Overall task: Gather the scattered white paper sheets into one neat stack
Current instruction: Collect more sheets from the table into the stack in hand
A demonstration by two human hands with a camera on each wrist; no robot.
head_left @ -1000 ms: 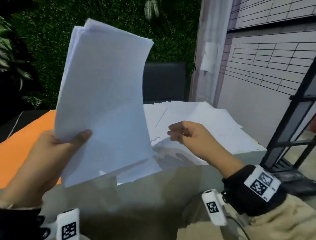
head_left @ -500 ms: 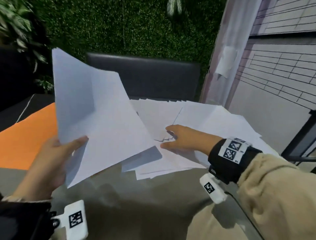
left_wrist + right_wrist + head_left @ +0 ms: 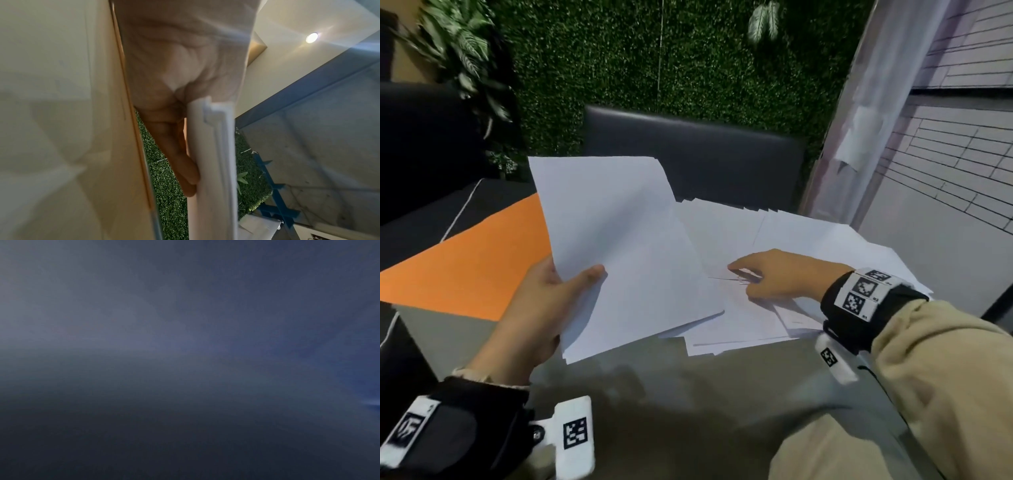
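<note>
My left hand grips a stack of white sheets by its lower left edge, thumb on top, and holds it tilted just above the table. The left wrist view shows the stack's edge side-on against my fingers. Scattered white sheets lie overlapping on the table's right half, partly under the held stack. My right hand rests on them, thumb and curled fingers pinching the lifted edge of one sheet. The right wrist view is dark and shows nothing.
The table top is grey glass, bare near me. An orange sheet lies on its left side. A dark chair back stands behind the table, before a green hedge wall. A tiled wall closes the right side.
The held stack has come down from upright to a flatter tilt near the table. My right hand dropped from mid-air onto the scattered sheets and now pinches a sheet's edge.
</note>
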